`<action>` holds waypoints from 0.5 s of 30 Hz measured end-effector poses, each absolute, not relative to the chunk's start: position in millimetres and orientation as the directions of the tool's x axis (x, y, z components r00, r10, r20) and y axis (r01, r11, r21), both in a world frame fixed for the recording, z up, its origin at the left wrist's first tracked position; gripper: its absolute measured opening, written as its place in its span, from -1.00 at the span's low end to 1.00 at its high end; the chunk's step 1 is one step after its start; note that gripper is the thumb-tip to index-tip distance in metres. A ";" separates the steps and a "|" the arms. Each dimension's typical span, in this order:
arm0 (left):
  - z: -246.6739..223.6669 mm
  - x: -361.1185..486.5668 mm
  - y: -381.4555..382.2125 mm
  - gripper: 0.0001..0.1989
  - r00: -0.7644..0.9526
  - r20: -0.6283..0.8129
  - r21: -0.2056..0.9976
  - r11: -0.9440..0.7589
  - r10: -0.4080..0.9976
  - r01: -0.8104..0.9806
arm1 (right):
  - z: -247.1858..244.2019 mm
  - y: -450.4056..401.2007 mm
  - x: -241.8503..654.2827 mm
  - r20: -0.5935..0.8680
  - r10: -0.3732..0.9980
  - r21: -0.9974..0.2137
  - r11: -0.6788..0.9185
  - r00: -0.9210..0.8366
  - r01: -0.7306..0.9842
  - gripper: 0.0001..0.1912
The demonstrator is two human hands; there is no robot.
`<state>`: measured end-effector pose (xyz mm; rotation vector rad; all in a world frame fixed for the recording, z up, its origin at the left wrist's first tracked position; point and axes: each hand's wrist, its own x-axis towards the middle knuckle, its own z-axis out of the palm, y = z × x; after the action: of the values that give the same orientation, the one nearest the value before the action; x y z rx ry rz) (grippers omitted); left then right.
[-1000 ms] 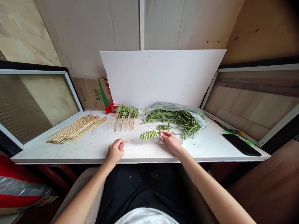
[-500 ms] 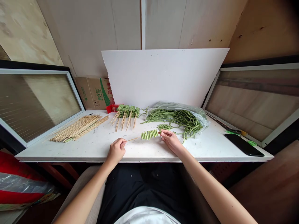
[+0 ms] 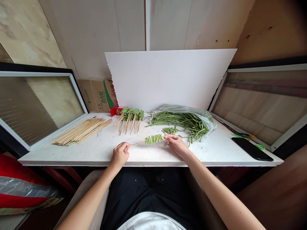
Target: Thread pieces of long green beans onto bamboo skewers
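Note:
My left hand [image 3: 120, 153] is closed round the bare end of a bamboo skewer [image 3: 137, 143], which it holds level over the front of the table. Several short pieces of long bean [image 3: 153, 138] are threaded crosswise along the skewer's other half. At that tip, my right hand [image 3: 176, 143] pinches a small green bean piece, mostly hidden by the fingertips. Just beyond the right hand lies a small pile of cut bean pieces [image 3: 169, 130]. Finished bean skewers [image 3: 131, 113] are stacked farther back, their bare ends toward me.
Loose bamboo skewers [image 3: 81, 131] lie at the left of the white table [image 3: 96, 156]. A clear plastic bag [image 3: 208, 116] of long beans [image 3: 182, 121] sits at the back right. A black phone [image 3: 251, 149] and scissors [image 3: 240, 133] are at the right. A white board [image 3: 170, 80] stands behind.
The camera view has shifted very slightly. Both hands keep nearly the same pose on the skewer, with the right fingertips still at its tip.

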<state>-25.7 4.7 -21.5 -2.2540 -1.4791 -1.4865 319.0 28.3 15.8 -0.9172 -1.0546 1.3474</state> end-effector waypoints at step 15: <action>-22.2 -26.4 5.3 -0.70 0.079 0.718 0.424 -0.524 0.692 0.739 | 15.3 28.4 317.5 0.068 0.995 -0.959 0.044 -0.078 -0.278 -0.70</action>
<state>-26.4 5.3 -22.2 -2.2707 -1.5066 -1.4613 317.5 28.4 15.3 -0.9178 -1.0868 1.3493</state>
